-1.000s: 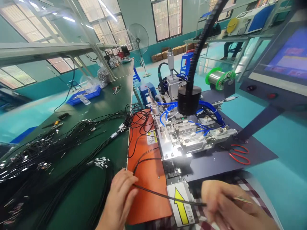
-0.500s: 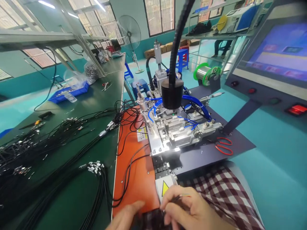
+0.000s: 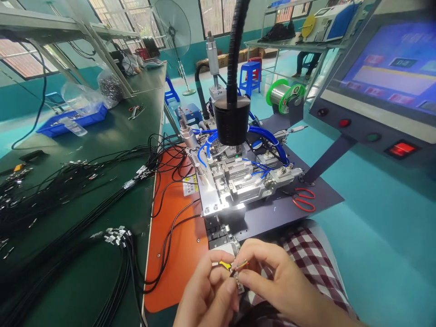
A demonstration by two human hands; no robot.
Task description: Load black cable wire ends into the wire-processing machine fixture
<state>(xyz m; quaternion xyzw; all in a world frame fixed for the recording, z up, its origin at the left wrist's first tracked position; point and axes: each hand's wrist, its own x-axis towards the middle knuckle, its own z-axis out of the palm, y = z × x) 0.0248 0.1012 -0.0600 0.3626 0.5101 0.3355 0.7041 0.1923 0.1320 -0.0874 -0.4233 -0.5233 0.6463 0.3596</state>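
Note:
My left hand (image 3: 213,288) and my right hand (image 3: 274,272) meet low in the head view, in front of the machine. Between their fingertips is the end of a thin black cable (image 3: 233,273), with fine coloured wires (image 3: 241,264) fanning out of it. The left thumb and fingers pinch the black jacket. My right thumb and forefinger are closed at the wires, and the fingers partly hide them. Just behind the fingertips lies a white label with a yellow warning sign (image 3: 225,265) on the machine's front.
The metal machine (image 3: 235,181) stands ahead under a black flexible-neck lamp (image 3: 231,120). Red-handled scissors (image 3: 304,200) lie on its right plate. A screen panel (image 3: 391,81) rises at right. Black cable bundles (image 3: 117,254) and a blue tray (image 3: 73,120) occupy the green table at left.
My left hand has come up and right to join the right hand at the cable end. The whole view has shifted, with the surroundings appearing further left.

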